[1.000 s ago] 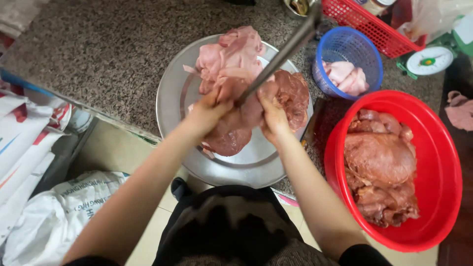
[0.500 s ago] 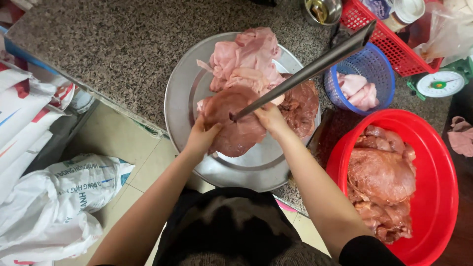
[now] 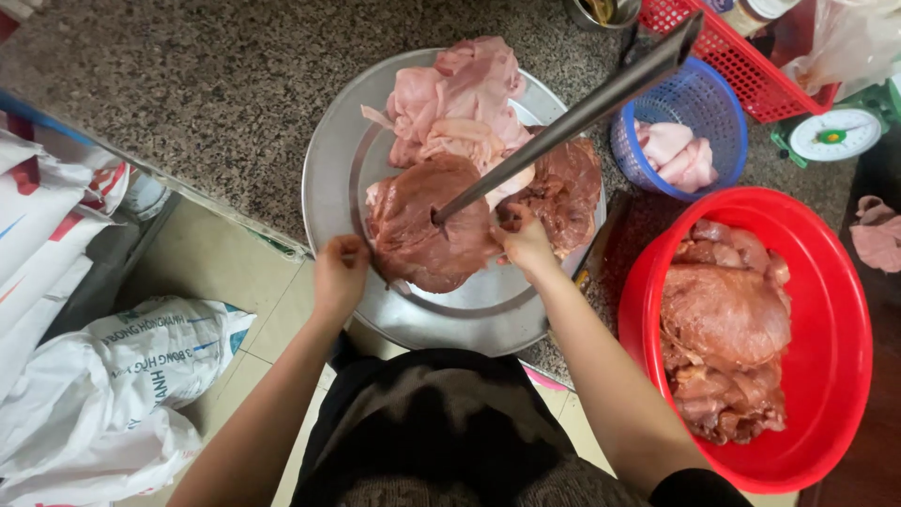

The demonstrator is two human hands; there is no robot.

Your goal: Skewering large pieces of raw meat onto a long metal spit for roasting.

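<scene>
Head view: dark meat slab (image 3: 427,230) lies between left hand (image 3: 340,272) and right hand (image 3: 524,242).

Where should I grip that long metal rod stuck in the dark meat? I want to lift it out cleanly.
Grip the metal rod on its bare middle shaft, coming from the near side. It slants up and away to the right from the dark meat slab on the steel tray; its low end is buried.

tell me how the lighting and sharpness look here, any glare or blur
Head view: even, soft light, sharp across the raw meat and round metal tray; mild sheen on the red basin rim; the long metal rod looks stretched toward the lens; both hands unblurred.
</scene>
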